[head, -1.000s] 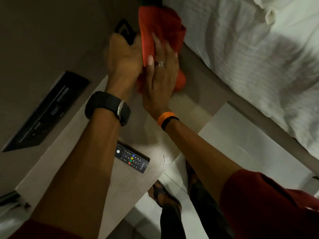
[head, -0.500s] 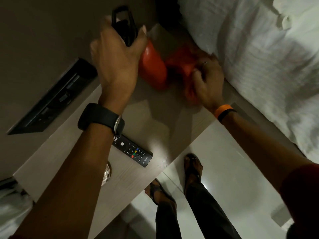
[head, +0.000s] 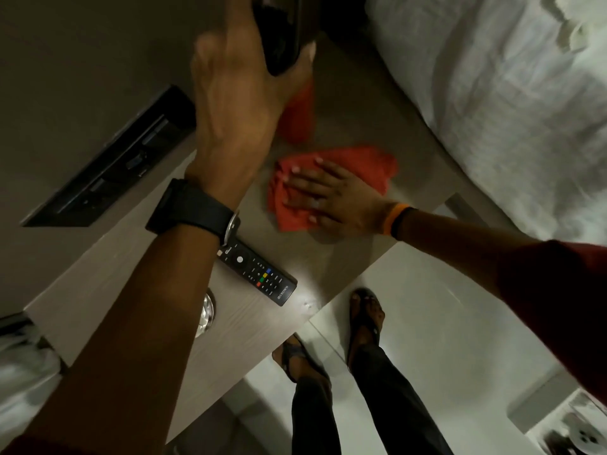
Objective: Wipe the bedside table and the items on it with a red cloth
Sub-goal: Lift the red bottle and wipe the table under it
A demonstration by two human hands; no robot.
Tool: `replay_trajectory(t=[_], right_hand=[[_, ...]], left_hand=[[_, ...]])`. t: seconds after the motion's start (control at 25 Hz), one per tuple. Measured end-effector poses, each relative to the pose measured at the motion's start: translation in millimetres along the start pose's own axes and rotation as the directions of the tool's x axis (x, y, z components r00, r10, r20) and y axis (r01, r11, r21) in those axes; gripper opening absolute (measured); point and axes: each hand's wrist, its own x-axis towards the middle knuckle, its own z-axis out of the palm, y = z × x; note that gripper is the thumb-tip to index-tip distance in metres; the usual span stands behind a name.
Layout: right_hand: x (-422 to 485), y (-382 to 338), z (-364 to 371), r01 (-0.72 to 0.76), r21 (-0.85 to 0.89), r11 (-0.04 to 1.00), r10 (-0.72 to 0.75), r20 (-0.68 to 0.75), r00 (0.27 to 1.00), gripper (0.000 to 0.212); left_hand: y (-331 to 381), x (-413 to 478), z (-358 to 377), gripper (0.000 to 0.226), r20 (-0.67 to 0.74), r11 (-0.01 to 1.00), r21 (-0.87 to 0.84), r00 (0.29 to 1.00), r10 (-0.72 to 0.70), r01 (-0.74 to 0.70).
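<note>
Item: 1 red cloth (head: 331,182), soft, light, limp, lying on the bedside surface (head: 345,123) under the flat, spread right hand (head: 331,200), best pressed at its middle; left hand (head: 236,103) clamped on a lifted black object (head: 279,37); remote (head: 259,274) nearby.

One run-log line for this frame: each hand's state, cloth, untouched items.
left hand: holds dark object lifted | right hand: flat on red cloth on bedside table | remote: untouched | phase: wiping tabletop
</note>
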Motion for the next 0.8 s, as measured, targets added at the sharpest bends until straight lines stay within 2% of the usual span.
replay_trajectory(t=[0.08, 0.16, 0.24, 0.36, 0.4, 0.44, 0.52, 0.56, 0.6, 0.72, 0.8], right_hand=[[-58.4, 3.8, 4.2, 0.011, 0.022, 1.000, -0.011, 0.009, 1.000, 0.053], [-105.9, 2.9, 5.6, -0.109, 0.102, 0.989, 0.110, 0.001, 0.994, 0.053], [-131.2, -11.1, 0.0, -0.223, 0.218, 0.950, 0.226, 0.013, 0.974, 0.051], [-147.0, -40.5, -12.4, -0.300, 0.380, 0.875, 0.317, 0.020, 0.948, 0.043], [-150.4, -49.2, -16.0, -0.333, 0.463, 0.821, 0.363, 0.025, 0.931, 0.040], [-153.2, -56.4, -19.7, -0.388, 0.582, 0.714, 0.444, 0.051, 0.895, 0.036], [-154.6, -68.4, -27.1, -0.500, 0.804, 0.322, 0.628, 0.214, 0.749, 0.031], [-153.4, -73.2, -32.0, -0.517, 0.847, 0.122, 0.661, 0.319, 0.679, 0.028], [-151.8, -76.9, -34.9, -0.510, 0.860, -0.014, 0.661, 0.391, 0.640, 0.028], [-146.9, -86.3, -40.8, -0.407, 0.860, -0.308, 0.611, 0.507, 0.609, 0.027], [-144.1, -94.0, -40.6, -0.352, 0.821, -0.449, 0.617, 0.570, 0.542, 0.023]], left_hand=[[2.8, 2.1, 9.0, 0.067, 0.157, 0.997, -0.074, 0.988, 0.011, 0.000], [1.8, -0.3, 16.9, 0.067, 0.271, 0.994, -0.107, 0.962, 0.024, 0.006], [4.7, -4.9, 22.8, 0.063, 0.322, 0.988, -0.153, 0.943, 0.083, -0.035], [11.3, -7.2, 26.0, 0.062, 0.379, 0.970, -0.219, 0.907, 0.183, -0.104], [13.0, -7.5, 25.7, 0.062, 0.393, 0.967, -0.224, 0.897, 0.201, -0.118], [15.1, -8.1, 25.1, 0.061, 0.401, 0.965, -0.231, 0.891, 0.213, -0.127], [17.6, -11.3, 23.8, 0.059, 0.411, 0.957, -0.264, 0.883, 0.227, -0.123], [18.4, -13.6, 22.8, 0.057, 0.415, 0.953, -0.281, 0.882, 0.223, -0.109], [18.6, -15.7, 22.2, 0.057, 0.421, 0.951, -0.296, 0.882, 0.211, -0.086], [17.4, -15.3, 21.3, 0.057, 0.447, 0.953, -0.302, 0.884, 0.134, 0.008], [17.2, -13.2, 23.0, 0.059, 0.438, 0.959, -0.282, 0.894, 0.094, 0.038]])
